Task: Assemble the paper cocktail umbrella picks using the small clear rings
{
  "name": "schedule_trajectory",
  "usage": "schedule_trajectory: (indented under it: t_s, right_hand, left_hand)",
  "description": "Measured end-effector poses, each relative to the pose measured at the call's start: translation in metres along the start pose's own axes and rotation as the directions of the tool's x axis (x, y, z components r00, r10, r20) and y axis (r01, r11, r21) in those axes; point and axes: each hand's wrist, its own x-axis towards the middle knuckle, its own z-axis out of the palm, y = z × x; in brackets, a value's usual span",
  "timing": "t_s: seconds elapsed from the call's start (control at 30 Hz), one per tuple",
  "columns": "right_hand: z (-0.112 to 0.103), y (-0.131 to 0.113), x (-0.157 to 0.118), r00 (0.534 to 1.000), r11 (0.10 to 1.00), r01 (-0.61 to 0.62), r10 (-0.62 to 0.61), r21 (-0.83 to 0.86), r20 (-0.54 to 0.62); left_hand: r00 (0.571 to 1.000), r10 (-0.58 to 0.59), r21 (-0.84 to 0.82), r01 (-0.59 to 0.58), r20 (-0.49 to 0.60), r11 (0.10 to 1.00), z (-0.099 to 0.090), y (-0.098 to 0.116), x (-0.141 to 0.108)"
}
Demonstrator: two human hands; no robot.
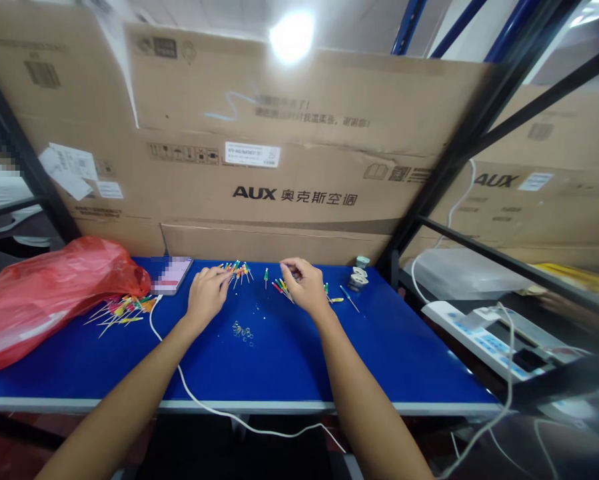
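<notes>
My left hand point(208, 295) rests on the blue tabletop point(299, 353), its fingertips beside a cluster of thin pins with coloured heads point(238, 271). My right hand point(306, 287) is pinched together above a second loose group of coloured pins point(282, 288). Whether either hand holds a pin is too small to tell. Between the hands, nearer the front, lies a small heap of metal rings point(242, 331). A single blue-handled pin point(349, 298) lies to the right of my right hand.
A red plastic bag point(49, 300) lies at the table's left end beside more coloured pins point(122, 313). A blurred flat device point(173, 275) and a white cable point(179, 367) sit on the table. Large cardboard boxes point(279, 147) stand behind it, and a white machine point(494, 340) sits right.
</notes>
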Motion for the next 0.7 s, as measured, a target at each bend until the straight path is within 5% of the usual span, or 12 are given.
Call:
schedule_trajectory:
  t_s: [0.17, 0.37, 0.53, 0.7]
  right_hand:
    - [0.020, -0.014, -0.005, 0.986, 0.952, -0.139, 0.108, 0.274, 0.125]
    - [0.059, -0.032, -0.015, 0.949, 0.850, -0.294, 0.203, 0.437, 0.242]
    - [0.059, -0.028, -0.016, 0.954, 0.850, -0.296, 0.239, 0.435, 0.182]
    - [0.054, -0.028, -0.018, 0.956, 0.874, -0.251, 0.155, 0.416, 0.250]
  left_hand:
    - [0.971, -0.218, -0.524, 0.134, -0.101, 0.841, 0.003, 0.001, 0.006]
    - [0.931, -0.333, -0.798, 0.312, 0.149, 0.516, 0.008, 0.018, 0.003]
    - [0.940, -0.195, -0.798, 0.342, 0.281, 0.497, 0.014, 0.028, -0.004]
    - [0.942, -0.105, -0.786, 0.324, 0.319, 0.526, 0.020, 0.031, -0.007]
